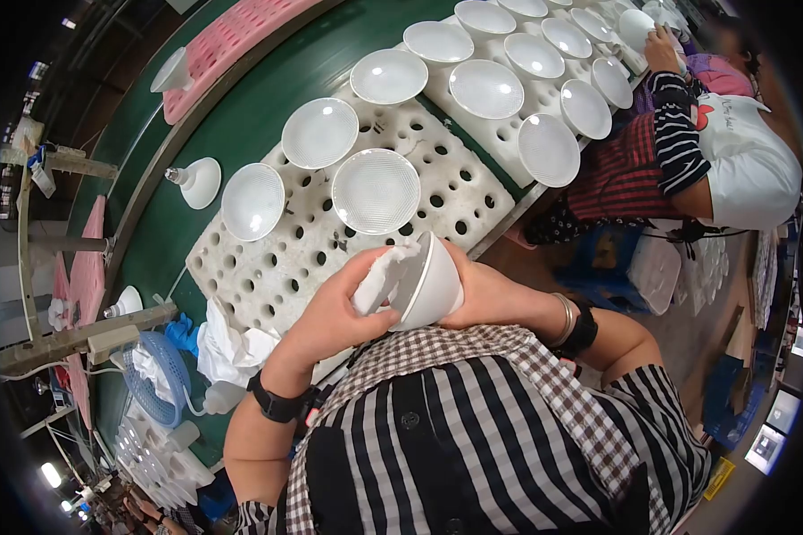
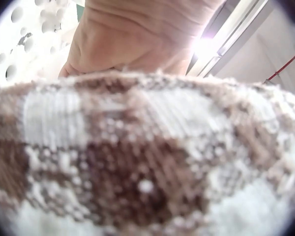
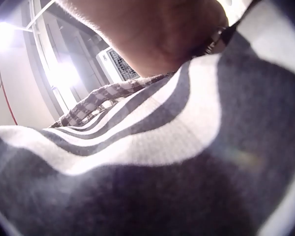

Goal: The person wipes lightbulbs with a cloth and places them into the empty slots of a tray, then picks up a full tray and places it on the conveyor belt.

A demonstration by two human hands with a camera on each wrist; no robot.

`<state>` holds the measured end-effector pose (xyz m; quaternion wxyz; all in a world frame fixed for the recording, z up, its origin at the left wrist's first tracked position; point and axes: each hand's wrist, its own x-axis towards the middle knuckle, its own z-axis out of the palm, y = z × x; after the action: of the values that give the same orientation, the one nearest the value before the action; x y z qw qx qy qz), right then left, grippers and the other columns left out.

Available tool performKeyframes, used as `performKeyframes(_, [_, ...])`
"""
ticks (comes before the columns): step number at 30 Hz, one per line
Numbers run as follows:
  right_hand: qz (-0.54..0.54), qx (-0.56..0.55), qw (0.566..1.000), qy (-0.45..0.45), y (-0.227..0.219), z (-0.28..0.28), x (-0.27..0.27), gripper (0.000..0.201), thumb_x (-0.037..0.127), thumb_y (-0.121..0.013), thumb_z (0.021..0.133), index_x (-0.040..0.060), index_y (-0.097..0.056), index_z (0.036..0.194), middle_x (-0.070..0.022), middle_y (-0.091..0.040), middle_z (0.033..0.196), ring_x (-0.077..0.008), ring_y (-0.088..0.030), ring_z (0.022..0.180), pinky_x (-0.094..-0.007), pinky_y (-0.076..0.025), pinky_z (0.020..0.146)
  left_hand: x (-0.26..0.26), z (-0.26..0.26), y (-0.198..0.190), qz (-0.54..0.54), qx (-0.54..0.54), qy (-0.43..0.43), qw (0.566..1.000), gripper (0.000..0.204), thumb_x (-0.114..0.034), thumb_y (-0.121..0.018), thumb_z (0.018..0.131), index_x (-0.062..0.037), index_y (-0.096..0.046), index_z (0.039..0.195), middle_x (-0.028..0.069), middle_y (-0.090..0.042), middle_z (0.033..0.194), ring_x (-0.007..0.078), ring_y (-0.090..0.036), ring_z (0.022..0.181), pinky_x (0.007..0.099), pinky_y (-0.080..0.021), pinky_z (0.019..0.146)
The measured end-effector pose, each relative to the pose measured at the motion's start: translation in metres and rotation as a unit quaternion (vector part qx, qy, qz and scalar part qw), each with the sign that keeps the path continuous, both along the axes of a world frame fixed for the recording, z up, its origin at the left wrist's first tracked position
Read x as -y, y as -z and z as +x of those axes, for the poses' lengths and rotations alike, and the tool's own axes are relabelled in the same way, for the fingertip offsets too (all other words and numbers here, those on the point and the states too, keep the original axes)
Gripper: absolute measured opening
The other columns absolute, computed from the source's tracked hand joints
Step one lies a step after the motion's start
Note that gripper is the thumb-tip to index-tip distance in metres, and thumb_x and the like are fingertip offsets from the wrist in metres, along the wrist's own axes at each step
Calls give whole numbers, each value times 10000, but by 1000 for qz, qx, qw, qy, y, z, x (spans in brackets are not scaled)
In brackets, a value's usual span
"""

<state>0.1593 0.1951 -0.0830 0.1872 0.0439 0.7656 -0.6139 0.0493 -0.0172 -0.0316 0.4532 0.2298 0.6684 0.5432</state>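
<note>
Close in front of the chest, my right hand holds a white cone-shaped light bulb tilted on its side, its wide face turned left. My left hand grips a wadded white cloth at the rim of that face, the thumb on the near side. The bulb hides most of the right fingers. Checked apron fabric fills much of the left wrist view, below part of the left hand. Striped shirt cloth covers most of the right wrist view.
Several like bulbs stand face up in a white perforated board on the green bench. Loose bulbs lie left of it. White cloths and a coiled blue hose lie nearer left. Another person works at right.
</note>
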Motion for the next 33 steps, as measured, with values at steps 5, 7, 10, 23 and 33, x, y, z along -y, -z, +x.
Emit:
performKeyframes(5, [71,-3,997,-7,-8,3,3,1084,259,-780,653,18,-107,1468,-262,-560,1206,-354,-602,1100,-371,-480,919,-3,5,-3,0,-10,-12,1000,700,-107,-669,716,-31,-432,1371,100,-536,1271,174,-500,1187,314,-389,1012])
performKeyframes(7, [123,-45,991,-27,-9,3,2,1085,277,-765,670,18,-78,1468,-283,-614,1053,-397,-641,960,-415,-513,815,-7,4,-8,-5,-34,-4,999,710,-112,-659,703,-28,-431,1370,100,-549,1250,185,-515,1172,318,-395,1007])
performKeyframes(10, [157,-25,986,-49,-23,-3,4,1055,270,-744,693,14,-72,1466,-275,-636,914,-419,-646,845,-448,-512,727,-16,-1,-14,-26,-40,-16,999,716,-130,-656,696,-23,-430,1368,113,-564,1225,193,-534,1144,320,-408,990])
performKeyframes(23, [77,-29,994,-70,-20,-4,-11,1060,218,-742,743,65,-16,1500,-271,-578,1159,-410,-617,1003,-426,-496,858,-18,-15,-8,-12,-18,87,996,829,-168,-682,658,-36,-368,1413,154,-492,1327,249,-469,1253,341,-367,1048])
performKeyframes(33, [277,-105,939,-176,-52,-14,-2,1030,156,-752,694,118,-127,1512,-210,-548,1055,-404,-610,894,-456,-501,770,-34,-42,-13,-8,151,-47,987,678,-135,-637,718,-44,-437,1359,57,-549,1133,141,-537,978,278,-449,859])
